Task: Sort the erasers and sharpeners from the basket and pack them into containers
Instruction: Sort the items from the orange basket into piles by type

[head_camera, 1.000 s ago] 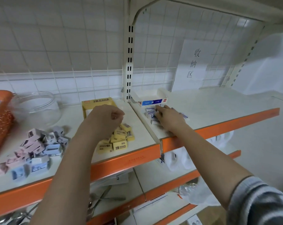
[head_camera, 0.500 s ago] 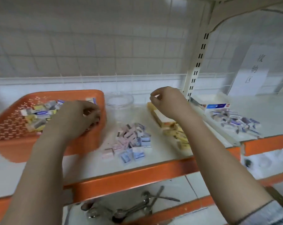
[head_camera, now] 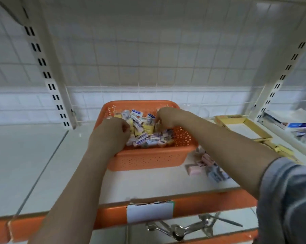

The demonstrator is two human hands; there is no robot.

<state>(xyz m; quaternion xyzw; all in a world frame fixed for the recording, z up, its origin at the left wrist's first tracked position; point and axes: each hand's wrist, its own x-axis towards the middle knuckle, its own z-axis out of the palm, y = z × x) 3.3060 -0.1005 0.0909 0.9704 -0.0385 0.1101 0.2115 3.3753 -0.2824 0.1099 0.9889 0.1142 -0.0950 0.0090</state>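
Observation:
An orange perforated basket stands on the white shelf, holding a heap of small wrapped erasers and sharpeners. My left hand reaches over the basket's left front rim, fingers curled into the heap; what it grips is hidden. My right hand is inside the basket at the back right, fingers pinched down among the pieces. A pile of pink and blue pieces lies on the shelf right of the basket. Further right sit a yellow box and loose yellow erasers.
A clear jar stands behind the basket's right corner. A white and blue box with small pieces is at the far right. The shelf's orange front edge carries a white label. Metal tools lie on the shelf below.
My view has swung left, from the right-hand shelf to the basket. Both hands have moved from the sorted piles into the orange basket.

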